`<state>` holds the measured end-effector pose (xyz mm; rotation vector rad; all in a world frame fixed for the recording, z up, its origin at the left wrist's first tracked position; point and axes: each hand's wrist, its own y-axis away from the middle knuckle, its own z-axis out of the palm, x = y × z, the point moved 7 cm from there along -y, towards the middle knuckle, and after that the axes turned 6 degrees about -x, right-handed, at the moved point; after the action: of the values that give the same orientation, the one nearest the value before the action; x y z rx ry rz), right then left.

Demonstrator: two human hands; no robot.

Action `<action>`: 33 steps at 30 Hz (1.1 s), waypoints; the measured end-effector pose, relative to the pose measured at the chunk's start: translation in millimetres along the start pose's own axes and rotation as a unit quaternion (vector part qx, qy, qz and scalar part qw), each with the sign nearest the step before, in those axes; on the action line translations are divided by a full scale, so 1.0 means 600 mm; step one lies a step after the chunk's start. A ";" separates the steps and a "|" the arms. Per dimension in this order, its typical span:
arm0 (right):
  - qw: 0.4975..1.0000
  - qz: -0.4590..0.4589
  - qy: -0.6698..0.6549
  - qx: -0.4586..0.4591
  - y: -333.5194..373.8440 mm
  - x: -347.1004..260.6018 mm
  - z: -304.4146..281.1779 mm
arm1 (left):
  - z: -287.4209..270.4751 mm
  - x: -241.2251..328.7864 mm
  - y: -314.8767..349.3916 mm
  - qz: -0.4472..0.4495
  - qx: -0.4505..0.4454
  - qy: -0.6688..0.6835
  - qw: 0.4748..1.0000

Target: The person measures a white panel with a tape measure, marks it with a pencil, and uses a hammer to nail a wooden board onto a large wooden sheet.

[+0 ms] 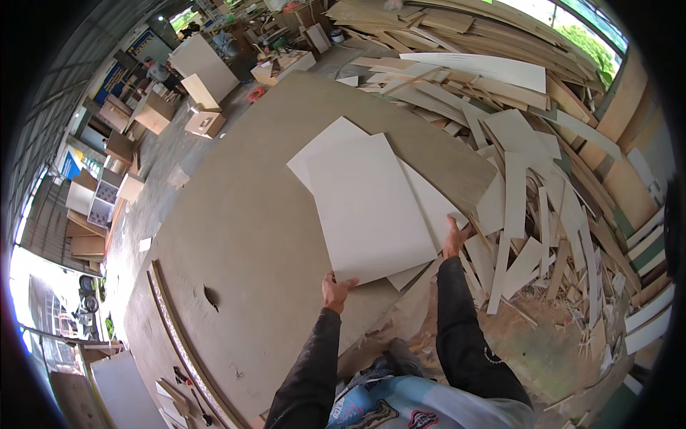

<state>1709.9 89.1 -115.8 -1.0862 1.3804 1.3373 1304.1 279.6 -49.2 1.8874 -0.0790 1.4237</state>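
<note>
Two white rectangular boards lie overlapped at different angles on a large brown-grey worktable (236, 214). My left hand (334, 292) grips the near left corner of the upper white board (371, 207), its thumb lying over the edge. At the right corner of the lower white board (425, 191), my right hand (455, 237) has its thumb on the top face, with the fingers mostly hidden at the edge. The upper board covers most of the lower one, whose far left and right parts show.
Heaped offcut strips (514, 186) lie along the worktable's right side. A long narrow rail (179, 343) and a small dark serrated piece (210, 298) rest on its left part. Screwdriver-like tools (200, 406) lie near the rail. Far left, a person (158, 73) stands among cabinets.
</note>
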 end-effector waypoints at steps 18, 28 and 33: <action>0.915 -0.268 0.270 0.135 -0.093 -0.026 -0.120 | -0.181 -0.040 0.332 0.185 -0.022 0.446 0.876; 0.841 -0.132 0.022 -0.525 0.626 -0.199 0.114 | -0.256 -0.152 0.459 0.239 0.106 0.530 0.807; 0.822 -0.293 0.161 -0.461 0.756 -0.232 0.195 | -0.333 -0.215 0.526 0.102 0.126 0.215 0.963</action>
<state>1298.7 219.9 113.8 -2.2471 0.4189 1.3695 948.1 125.3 25.4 1.7573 0.1294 2.0389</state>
